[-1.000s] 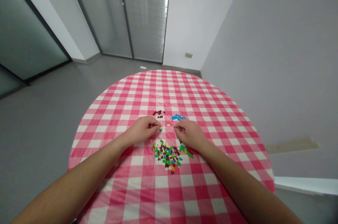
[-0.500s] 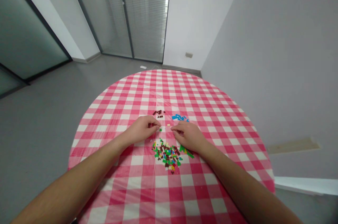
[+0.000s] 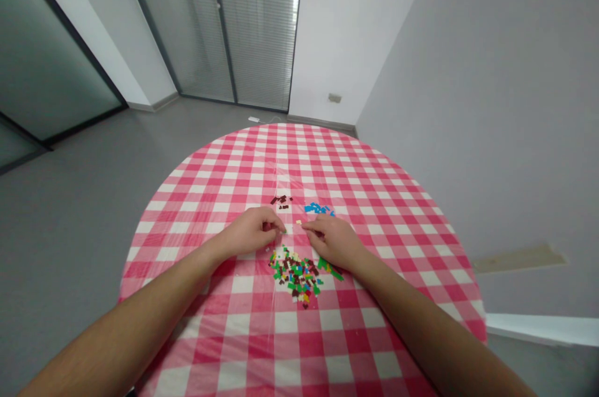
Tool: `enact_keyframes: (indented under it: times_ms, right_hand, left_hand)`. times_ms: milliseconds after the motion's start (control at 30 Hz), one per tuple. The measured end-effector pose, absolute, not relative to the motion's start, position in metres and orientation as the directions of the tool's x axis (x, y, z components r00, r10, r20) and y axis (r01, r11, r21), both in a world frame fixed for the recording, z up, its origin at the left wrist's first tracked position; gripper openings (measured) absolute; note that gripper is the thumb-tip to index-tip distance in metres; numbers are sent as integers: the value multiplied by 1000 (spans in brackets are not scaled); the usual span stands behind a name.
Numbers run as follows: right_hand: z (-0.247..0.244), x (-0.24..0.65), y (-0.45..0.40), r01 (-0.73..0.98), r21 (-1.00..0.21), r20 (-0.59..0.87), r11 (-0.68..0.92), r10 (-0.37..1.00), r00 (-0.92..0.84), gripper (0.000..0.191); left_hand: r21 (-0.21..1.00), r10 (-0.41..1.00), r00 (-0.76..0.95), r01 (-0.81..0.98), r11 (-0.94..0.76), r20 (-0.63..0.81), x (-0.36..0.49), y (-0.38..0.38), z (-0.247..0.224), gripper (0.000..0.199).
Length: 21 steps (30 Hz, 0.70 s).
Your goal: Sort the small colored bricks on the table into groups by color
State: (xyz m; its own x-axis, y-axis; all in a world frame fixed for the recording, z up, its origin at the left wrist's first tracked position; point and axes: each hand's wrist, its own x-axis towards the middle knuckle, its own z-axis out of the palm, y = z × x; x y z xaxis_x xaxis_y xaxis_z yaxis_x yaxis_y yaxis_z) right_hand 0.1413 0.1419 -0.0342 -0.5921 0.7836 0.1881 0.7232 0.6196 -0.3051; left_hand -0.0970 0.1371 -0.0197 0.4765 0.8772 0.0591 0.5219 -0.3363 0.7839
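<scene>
Nearest us on the checked tabletop (image 3: 234,325) lies a mixed pile of small bricks (image 3: 297,277), with green pieces (image 3: 331,268) just to its right. Beyond, our left hand (image 3: 251,230) curls at a green bit (image 3: 285,231); our right hand (image 3: 336,240), fingers bent, is just beside a cream piece (image 3: 299,222). We cannot tell how tightly either closes, or on what. Farther lie blue pieces (image 3: 316,208), then brown pieces (image 3: 282,200).
</scene>
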Motion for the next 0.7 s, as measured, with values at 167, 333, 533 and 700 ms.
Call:
enact_keyframes:
  times_ms: [167,333,533,700]
  right_hand:
    - [-33,141,140,694,-319,227,645,763,-605,23]
    - [-34,142,138,640,-352,276,683,729,-626,23]
    - [-35,143,138,642,-371,268,671,739,-618,22]
    - [-32,142,138,653,-366,247,663,745,-619,22]
  left_hand:
    - [760,742,665,441,-477,80,-101,138,-17,28]
    - [711,631,771,399,-579,81,-108,140,-15,24]
    - [693,619,782,409,-594,70,-108,139,-14,20]
    - [697,590,803,373,-612,88,-107,138,-15,16]
